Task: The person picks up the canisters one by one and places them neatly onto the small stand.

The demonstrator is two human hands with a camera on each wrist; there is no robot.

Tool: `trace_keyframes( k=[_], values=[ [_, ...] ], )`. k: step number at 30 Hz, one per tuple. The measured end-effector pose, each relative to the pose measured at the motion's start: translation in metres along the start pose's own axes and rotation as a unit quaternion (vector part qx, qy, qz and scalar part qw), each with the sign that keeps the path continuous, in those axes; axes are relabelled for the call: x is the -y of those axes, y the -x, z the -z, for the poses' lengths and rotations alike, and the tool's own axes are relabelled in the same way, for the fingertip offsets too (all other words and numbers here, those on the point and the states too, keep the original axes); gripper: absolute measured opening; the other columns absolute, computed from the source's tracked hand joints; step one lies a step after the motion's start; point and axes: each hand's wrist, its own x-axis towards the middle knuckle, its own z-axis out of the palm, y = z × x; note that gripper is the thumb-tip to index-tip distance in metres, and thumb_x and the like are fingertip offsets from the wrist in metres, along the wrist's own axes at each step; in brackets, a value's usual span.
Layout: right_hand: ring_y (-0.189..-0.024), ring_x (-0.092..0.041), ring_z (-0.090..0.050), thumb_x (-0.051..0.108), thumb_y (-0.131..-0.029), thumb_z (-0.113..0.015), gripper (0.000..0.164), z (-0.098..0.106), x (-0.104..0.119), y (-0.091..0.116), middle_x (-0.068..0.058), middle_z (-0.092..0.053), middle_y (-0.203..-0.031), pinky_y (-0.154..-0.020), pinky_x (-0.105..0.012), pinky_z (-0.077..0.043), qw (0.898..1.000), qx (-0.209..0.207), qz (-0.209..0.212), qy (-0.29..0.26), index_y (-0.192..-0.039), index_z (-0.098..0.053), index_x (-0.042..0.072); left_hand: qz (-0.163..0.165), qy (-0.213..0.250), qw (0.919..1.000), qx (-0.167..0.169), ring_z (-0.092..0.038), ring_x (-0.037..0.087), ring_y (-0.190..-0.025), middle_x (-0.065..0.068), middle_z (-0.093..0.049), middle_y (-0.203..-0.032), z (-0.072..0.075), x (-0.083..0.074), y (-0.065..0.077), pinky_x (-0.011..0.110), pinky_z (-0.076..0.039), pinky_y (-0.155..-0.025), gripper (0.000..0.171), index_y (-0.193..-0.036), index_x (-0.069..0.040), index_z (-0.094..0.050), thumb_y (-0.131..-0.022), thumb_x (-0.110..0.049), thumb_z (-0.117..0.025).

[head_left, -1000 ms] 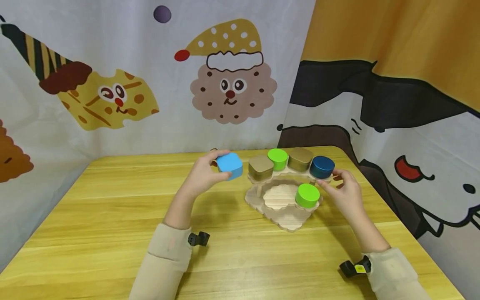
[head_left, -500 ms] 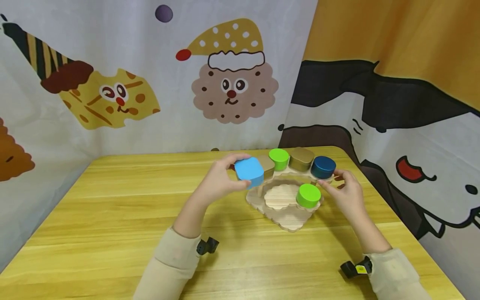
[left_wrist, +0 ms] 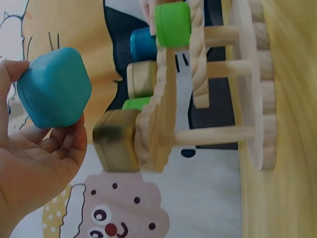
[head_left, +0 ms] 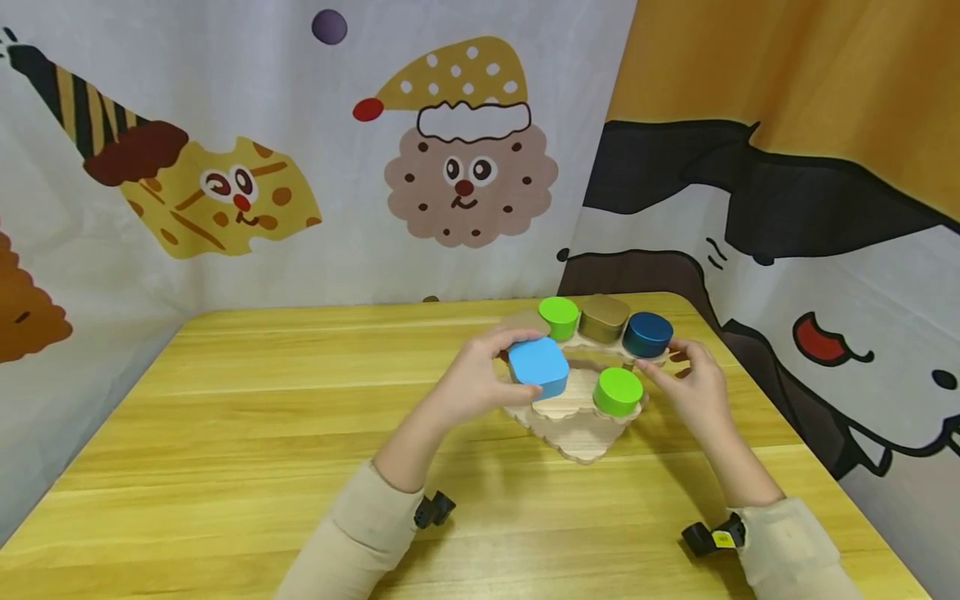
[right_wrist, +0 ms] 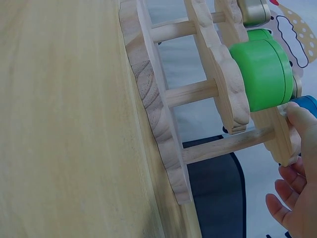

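A person's left hand (head_left: 468,385) grips a light blue tin (head_left: 538,367), a smooth, matte box with rounded corners, holding it just above the lower tier of a two-tier wooden stand (head_left: 577,433). The stand is pale, unfinished wood with scalloped edges, its tiers joined by round dowels. On the lower tier sits a round bright green tin (head_left: 617,392); along the upper tier stand a second green tin (head_left: 558,317), a brushed gold tin (head_left: 604,317) with rounded corners and a round dark blue tin (head_left: 647,333). Another gold tin (left_wrist: 115,147) is at the tier's left end, mostly hidden behind the hand in the head view. The right hand (head_left: 686,385) rests its fingertips on the upper tier's right edge below the dark blue tin, fingers lightly curled; whether it truly pinches the wood is hard to tell.

A second ago the light blue tin was out to the left of the stand, level with the upper tier; it has since travelled right and down. The right hand has not shifted.

The yellow, wood-grain worktop (head_left: 247,433) is ringed by cloth backdrops (head_left: 262,167) printed with cartoon figures.
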Motion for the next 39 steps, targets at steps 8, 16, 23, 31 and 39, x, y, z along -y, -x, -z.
trace_keyframes(
  k=[8,16,23,31,39],
  values=[
    [-0.101,-0.032,-0.048,0.034,-0.086,-0.072,0.058,0.000,0.000,0.000,-0.020,-0.054,-0.111,-0.073,-0.029,-0.039,1.000,0.002,-0.003,0.002,-0.122,-0.054,-0.007,0.009,-0.004,0.9998,0.017,-0.052,0.017,-0.097,-0.001,-0.059,-0.117,-0.020,0.001,-0.001,0.032,-0.049,-0.081,0.061,-0.129,-0.010,-0.060,-0.072,-0.013,-0.081],
    [-0.100,-0.031,-0.048,0.034,-0.086,-0.073,0.057,0.000,-0.001,0.000,-0.021,-0.054,-0.111,-0.073,-0.029,-0.039,1.000,0.001,0.001,0.000,-0.121,-0.054,-0.007,0.021,0.005,0.9996,0.017,-0.054,0.015,-0.097,-0.002,-0.059,-0.119,-0.035,0.008,-0.001,0.026,-0.050,-0.077,0.065,-0.133,-0.007,-0.057,-0.073,-0.013,-0.082],
    [-0.100,-0.032,-0.048,0.035,-0.087,-0.072,0.058,-0.001,-0.001,0.000,-0.021,-0.054,-0.111,-0.072,-0.029,-0.039,1.000,0.001,0.002,0.001,-0.122,-0.054,-0.007,0.033,0.017,0.9990,0.025,-0.054,0.013,-0.103,0.003,-0.053,-0.133,-0.048,0.017,-0.003,0.035,-0.050,-0.087,0.068,-0.137,-0.007,-0.053,-0.075,-0.011,-0.081],
    [-0.100,-0.033,-0.048,0.035,-0.086,-0.072,0.059,-0.001,-0.001,0.000,-0.021,-0.054,-0.112,-0.073,-0.029,-0.039,1.000,0.001,0.000,-0.005,-0.123,-0.054,-0.007,0.031,0.004,0.9993,0.023,-0.053,0.015,-0.110,0.005,-0.051,-0.136,-0.055,0.027,-0.004,0.036,-0.047,-0.092,0.068,-0.139,-0.005,-0.050,-0.078,-0.015,-0.079],
    [-0.100,-0.034,-0.048,0.035,-0.086,-0.072,0.059,-0.001,-0.001,0.000,-0.021,-0.053,-0.112,-0.072,-0.030,-0.039,1.000,0.001,-0.002,-0.004,-0.123,-0.053,-0.007,0.028,-0.017,0.9986,0.041,-0.048,0.017,-0.122,0.007,-0.045,-0.143,-0.058,0.030,-0.004,0.033,-0.044,-0.096,0.068,-0.141,-0.007,-0.047,-0.081,-0.015,-0.077]
  ],
)
